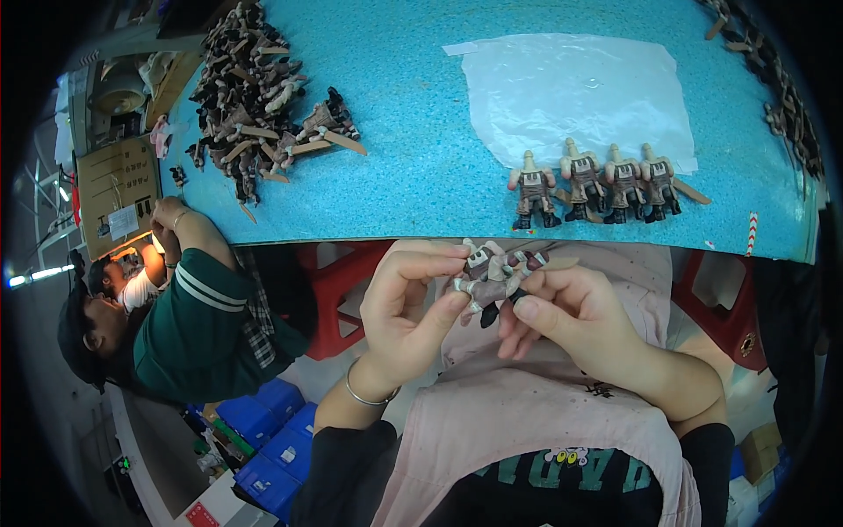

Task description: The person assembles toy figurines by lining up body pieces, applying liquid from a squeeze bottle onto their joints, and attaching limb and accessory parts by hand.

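Observation:
Just off the table's front edge, a small toy figurine point(488, 285) in greyish brown and cream with dark boots is pinched between both hands. My left hand point(406, 303) closes on its left side with thumb and fingertips. On the figurine's other side, my right hand point(571, 309) grips it near the dark foot, fingers curled. A flat tan piece sticks out above the right fingers; whether it belongs to the figurine I cannot tell. Several similar figurines point(622, 183) lie in a row at the table edge, partly over a clear plastic sheet point(571, 97).
A heap of figurines point(250, 105) with tan flat parts covers the left of the blue table point(386, 149); more figurines point(773, 79) line the right rim. On the left sits a person in a green sleeve point(198, 290). Red stools point(338, 294) and blue bins point(277, 448) stand below.

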The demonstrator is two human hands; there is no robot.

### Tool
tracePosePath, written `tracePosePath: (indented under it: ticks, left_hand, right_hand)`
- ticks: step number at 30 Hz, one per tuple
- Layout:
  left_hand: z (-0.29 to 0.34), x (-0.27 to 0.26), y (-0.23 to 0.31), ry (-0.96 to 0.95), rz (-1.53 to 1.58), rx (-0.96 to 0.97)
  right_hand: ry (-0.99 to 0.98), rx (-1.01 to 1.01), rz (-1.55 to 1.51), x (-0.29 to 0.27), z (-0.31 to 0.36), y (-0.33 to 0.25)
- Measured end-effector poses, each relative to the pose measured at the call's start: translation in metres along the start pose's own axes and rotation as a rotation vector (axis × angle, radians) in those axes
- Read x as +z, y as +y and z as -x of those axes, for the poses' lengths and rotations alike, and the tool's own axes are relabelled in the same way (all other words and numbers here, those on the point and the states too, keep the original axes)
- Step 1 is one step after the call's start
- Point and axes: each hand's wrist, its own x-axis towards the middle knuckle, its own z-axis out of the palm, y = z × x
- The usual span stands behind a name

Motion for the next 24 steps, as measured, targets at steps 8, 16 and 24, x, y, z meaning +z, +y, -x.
tracePosePath:
  ticks: [8, 16, 24]
  left_hand:
    - [-0.003, -0.010, -0.004, -0.150, -0.162, 0.131]
    - [-0.018, 0.006, 0.005, -0.324, 0.494, -0.406]
    - [-0.025, 0.004, 0.009, -0.442, 0.310, -0.314]
  right_hand:
    - [-0.008, -0.190, 0.236, -0.006, 0.003, 0.004]
    - [-0.075, -0.430, 0.616, -0.010, 0.000, 0.007]
    - [-0.061, -0.455, 0.639, -0.014, -0.001, 0.006]
